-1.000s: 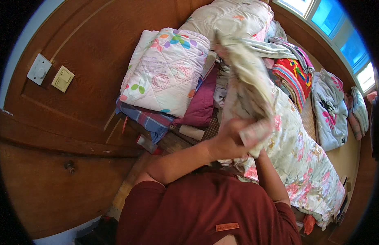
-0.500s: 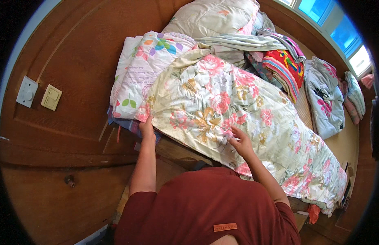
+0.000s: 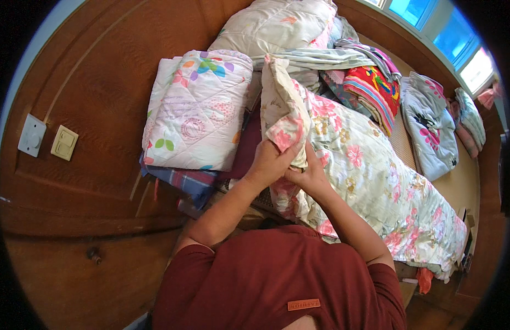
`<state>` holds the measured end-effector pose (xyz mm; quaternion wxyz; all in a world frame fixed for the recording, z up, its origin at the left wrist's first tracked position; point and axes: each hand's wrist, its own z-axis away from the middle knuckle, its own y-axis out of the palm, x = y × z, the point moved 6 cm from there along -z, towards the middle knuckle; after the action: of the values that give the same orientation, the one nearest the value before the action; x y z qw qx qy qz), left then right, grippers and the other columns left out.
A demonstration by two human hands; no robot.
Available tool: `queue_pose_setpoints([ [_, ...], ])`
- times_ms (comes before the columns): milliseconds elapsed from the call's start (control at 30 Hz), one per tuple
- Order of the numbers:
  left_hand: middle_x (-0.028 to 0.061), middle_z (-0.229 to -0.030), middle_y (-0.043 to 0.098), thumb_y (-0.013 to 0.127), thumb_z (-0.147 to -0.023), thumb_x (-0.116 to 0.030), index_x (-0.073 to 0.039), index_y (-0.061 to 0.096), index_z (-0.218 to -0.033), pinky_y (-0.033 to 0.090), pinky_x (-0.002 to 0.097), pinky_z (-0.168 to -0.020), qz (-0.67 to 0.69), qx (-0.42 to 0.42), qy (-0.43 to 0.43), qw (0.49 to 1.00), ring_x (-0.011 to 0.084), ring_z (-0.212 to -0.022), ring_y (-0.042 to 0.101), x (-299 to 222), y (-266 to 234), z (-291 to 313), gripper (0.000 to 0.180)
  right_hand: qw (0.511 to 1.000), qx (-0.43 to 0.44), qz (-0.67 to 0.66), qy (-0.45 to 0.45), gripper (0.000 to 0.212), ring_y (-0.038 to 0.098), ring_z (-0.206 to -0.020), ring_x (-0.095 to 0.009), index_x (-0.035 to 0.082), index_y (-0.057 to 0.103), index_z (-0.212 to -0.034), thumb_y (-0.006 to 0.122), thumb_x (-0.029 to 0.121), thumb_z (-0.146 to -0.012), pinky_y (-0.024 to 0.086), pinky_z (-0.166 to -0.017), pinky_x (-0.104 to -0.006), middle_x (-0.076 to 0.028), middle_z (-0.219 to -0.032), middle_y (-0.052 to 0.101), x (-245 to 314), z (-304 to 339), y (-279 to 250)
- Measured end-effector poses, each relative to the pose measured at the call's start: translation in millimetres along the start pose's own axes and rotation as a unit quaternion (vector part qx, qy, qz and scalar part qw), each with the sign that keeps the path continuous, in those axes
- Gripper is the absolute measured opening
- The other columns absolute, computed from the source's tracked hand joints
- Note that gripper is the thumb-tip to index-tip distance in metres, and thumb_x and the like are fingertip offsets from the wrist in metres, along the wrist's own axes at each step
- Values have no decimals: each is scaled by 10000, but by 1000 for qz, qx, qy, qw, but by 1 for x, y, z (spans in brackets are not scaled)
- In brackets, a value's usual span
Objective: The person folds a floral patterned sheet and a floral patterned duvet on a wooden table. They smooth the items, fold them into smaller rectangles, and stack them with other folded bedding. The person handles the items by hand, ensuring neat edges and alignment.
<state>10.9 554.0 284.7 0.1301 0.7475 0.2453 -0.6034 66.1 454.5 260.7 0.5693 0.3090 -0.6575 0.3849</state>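
A pale floral quilt (image 3: 370, 187) with pink and gold blossoms stretches across the bed toward the right. Its left end is lifted and doubled over, so the plain cream underside shows. My left hand (image 3: 270, 163) is closed round this turned-over edge. Close beside it, my right hand (image 3: 311, 175) grips the same fold from the right, its fingers partly hidden by the cloth. To the left of both hands lies a folded white quilt (image 3: 203, 118) with coloured leaves and flowers, resting on a blue plaid cloth (image 3: 183, 181).
A bulky cream quilt (image 3: 266, 25) is heaped at the back. Behind the floral quilt sit a red striped folded blanket (image 3: 370, 91) and a grey blanket (image 3: 428, 129). Wooden panelling (image 3: 84, 82) with switches closes off the left; a window (image 3: 439, 27) is at the upper right.
My left hand has carried the floral quilt's left edge to the right, folding it over and uncovering more of the white quilt. My right hand has moved slightly left and closed on the fold.
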Motion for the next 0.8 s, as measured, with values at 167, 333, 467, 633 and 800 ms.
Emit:
queue_pose_setpoints([
  [167, 38, -1014, 578, 598, -796, -67, 16, 530, -1084, 424, 268, -830, 89, 10, 3, 996, 112, -934, 533, -11, 3, 6, 308, 991, -69, -110, -14, 534, 516, -988, -124, 18, 432, -1239, 633, 27, -745, 405, -860, -257, -41, -1080, 559, -19, -3, -7],
  [333, 90, -1077, 562, 589, -806, -120, -4, 505, -1153, 438, 276, -834, 32, 65, -38, 997, 145, -993, 523, 17, -12, 21, 375, 924, -267, -272, 23, 323, 535, -953, -121, 52, 534, -1142, 558, 114, -826, 441, -813, -274, -30, -1036, 576, -39, 32, -94],
  [467, 109, -1148, 521, 549, -831, -103, -21, 455, -1223, 420, 288, -876, 5, 12, -80, 997, 176, -1050, 504, 53, -24, 20, 411, 860, -406, -294, -92, 421, 527, -1002, -161, 53, 481, -1178, 602, 229, -815, 439, -861, -311, -28, -1117, 545, -59, 138, -202],
  [633, 176, -1262, 424, 636, -744, -186, -12, 407, -1255, 338, 347, -960, -166, 118, 51, 978, 268, -1170, 417, 70, 44, 15, 587, 723, -574, -384, -40, 349, 524, -999, -199, 71, 454, -1201, 497, 212, -885, 424, -879, -348, -57, -1120, 538, -180, 292, -231],
  [800, 207, -1336, 322, 657, -718, -235, -88, 410, -1277, 276, 409, -993, -284, 261, 204, 900, 354, -1223, 325, 37, 156, 33, 629, 560, -623, -528, 139, 267, 555, -962, -242, -3, 534, -1070, 468, 104, -834, 445, -846, -377, -115, -1033, 582, -307, 364, -149],
])
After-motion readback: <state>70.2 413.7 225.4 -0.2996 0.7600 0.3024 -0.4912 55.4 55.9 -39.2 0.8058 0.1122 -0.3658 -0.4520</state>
